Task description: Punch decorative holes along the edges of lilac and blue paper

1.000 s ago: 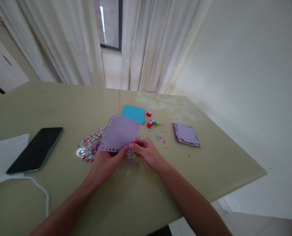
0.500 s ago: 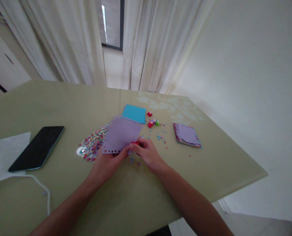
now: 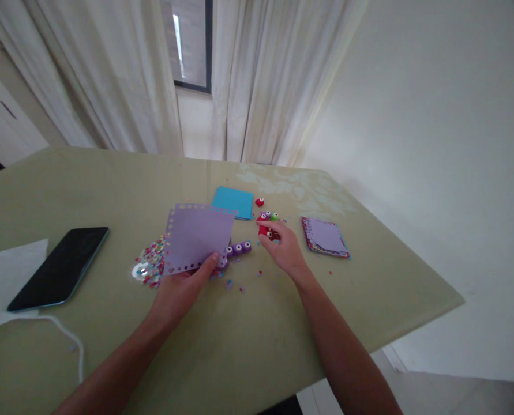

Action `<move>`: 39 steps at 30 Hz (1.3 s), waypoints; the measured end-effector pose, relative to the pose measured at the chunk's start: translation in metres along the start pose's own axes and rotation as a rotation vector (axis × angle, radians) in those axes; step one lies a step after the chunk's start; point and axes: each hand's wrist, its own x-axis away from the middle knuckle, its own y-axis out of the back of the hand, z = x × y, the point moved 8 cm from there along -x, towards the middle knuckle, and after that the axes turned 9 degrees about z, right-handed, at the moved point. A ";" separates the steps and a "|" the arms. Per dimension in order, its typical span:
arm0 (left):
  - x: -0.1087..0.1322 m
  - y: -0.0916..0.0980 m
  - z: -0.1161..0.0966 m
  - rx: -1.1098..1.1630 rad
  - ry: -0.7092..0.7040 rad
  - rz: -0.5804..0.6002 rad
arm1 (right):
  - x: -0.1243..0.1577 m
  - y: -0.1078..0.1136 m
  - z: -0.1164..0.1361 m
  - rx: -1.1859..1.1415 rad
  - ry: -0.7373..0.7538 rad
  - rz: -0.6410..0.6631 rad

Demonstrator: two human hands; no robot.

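Note:
My left hand (image 3: pixel 187 288) pinches a sheet of purple paper (image 3: pixel 200 239) at its lower right, with the thumb on top. Small shapes are punched along several edges of the sheet. Over to the right, my right hand (image 3: pixel 285 248) has a small red craft punch (image 3: pixel 264 231) with a white button between its fingers, close to the table. Just beyond it sit another red punch (image 3: pixel 262 217) and a green punch (image 3: pixel 274 216). A row of purple punches (image 3: pixel 238 248) lies beside the sheet, partly hidden by it.
Confetti (image 3: pixel 153 256) is heaped left of the sheet, with loose bits scattered nearby. Blue paper (image 3: pixel 233 202) lies behind, near a lone red punch (image 3: pixel 260 202). A stack of punched sheets (image 3: pixel 326 236) is at right; a black tablet (image 3: pixel 62 268) and a white cable (image 3: pixel 77 340) are at left.
My right hand has moved away from the purple paper, up and right, carrying the red craft punch to the other punches. The sheet has shifted left, uncovering the purple punches.

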 end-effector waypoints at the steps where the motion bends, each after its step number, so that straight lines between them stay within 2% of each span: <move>1: 0.000 0.001 0.000 0.003 -0.005 -0.009 | -0.001 0.002 -0.003 0.132 0.001 0.007; 3: 0.000 0.002 0.001 0.008 -0.003 -0.033 | 0.000 -0.004 -0.011 0.314 -0.027 0.068; 5: -0.001 0.004 0.002 0.013 0.015 -0.053 | 0.001 -0.015 -0.018 0.384 -0.060 0.136; 10: -0.001 0.005 0.011 0.030 0.108 -0.048 | 0.001 -0.033 -0.023 0.235 -0.045 0.244; 13: 0.000 0.007 0.014 0.023 0.142 -0.062 | -0.006 -0.017 -0.025 0.207 -0.030 0.153; 16: 0.001 0.005 0.013 0.046 0.132 -0.041 | -0.012 0.000 -0.022 0.441 0.059 0.038; 20: 0.000 0.002 -0.001 0.123 0.003 -0.028 | -0.016 -0.007 -0.027 0.725 0.015 0.110; 24: 0.000 -0.002 -0.007 0.172 -0.024 0.006 | -0.015 -0.010 -0.022 0.780 0.032 0.095; 29: 0.002 -0.005 -0.007 0.207 0.013 0.047 | -0.012 -0.006 -0.026 0.665 0.008 0.111; 32: 0.002 -0.004 -0.009 0.202 0.011 0.038 | -0.011 0.002 -0.026 0.532 -0.024 0.043; 36: 0.002 -0.001 -0.011 0.172 -0.004 0.008 | -0.005 0.007 -0.011 0.058 -0.011 -0.065; 37: 0.002 -0.001 -0.011 0.166 0.001 0.006 | -0.003 0.003 -0.006 -0.087 -0.007 -0.053; 39: 0.002 0.000 -0.008 0.153 0.014 0.006 | 0.002 -0.013 0.006 -0.349 -0.023 0.056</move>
